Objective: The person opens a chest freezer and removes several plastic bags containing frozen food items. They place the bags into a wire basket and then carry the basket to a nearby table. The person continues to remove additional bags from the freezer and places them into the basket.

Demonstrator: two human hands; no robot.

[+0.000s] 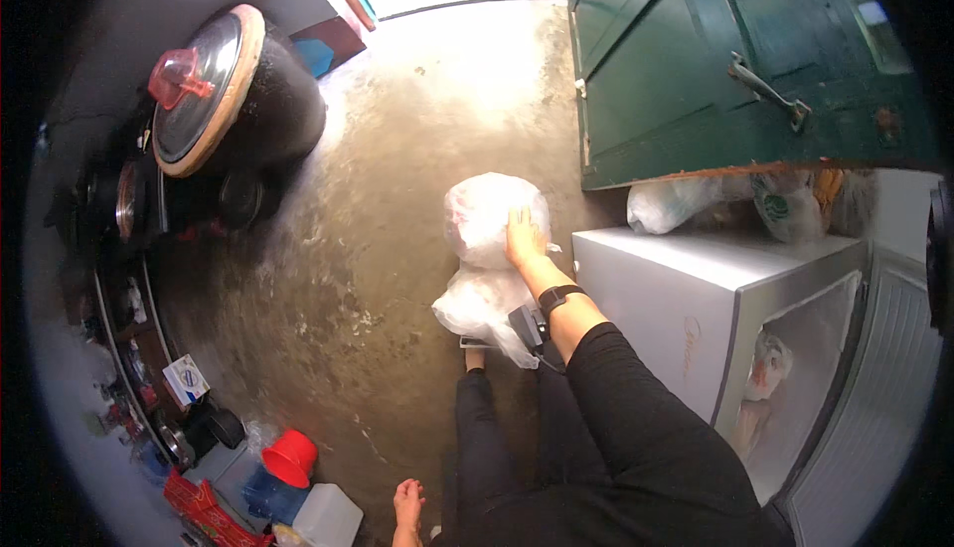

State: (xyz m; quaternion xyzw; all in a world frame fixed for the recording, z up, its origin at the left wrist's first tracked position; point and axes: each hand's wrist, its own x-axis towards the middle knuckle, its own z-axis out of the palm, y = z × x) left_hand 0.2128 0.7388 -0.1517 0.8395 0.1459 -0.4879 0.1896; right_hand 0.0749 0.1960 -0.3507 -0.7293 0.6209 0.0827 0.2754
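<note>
My right hand (525, 238) lies on the right side of a round, full white plastic bag (484, 223), its fingers extended over the plastic. Pinkish contents show faintly through the bag. Nearer to me, crumpled white plastic (481, 305) touches it and covers part of my feet. A dark band (559, 297) circles my right wrist, and a small black device (528, 327) with a cable is beside the forearm. Low in the picture, my left hand (408, 504) hangs with loosely curved fingers and nothing in it.
An open-doored white freezer (656, 308) stands at my right, with bags inside and a plastic bag (671, 204) on top. Above it is a green door (671, 62). At left are a large lidded vat (283, 92), a red bucket (291, 457) and a white container (328, 517).
</note>
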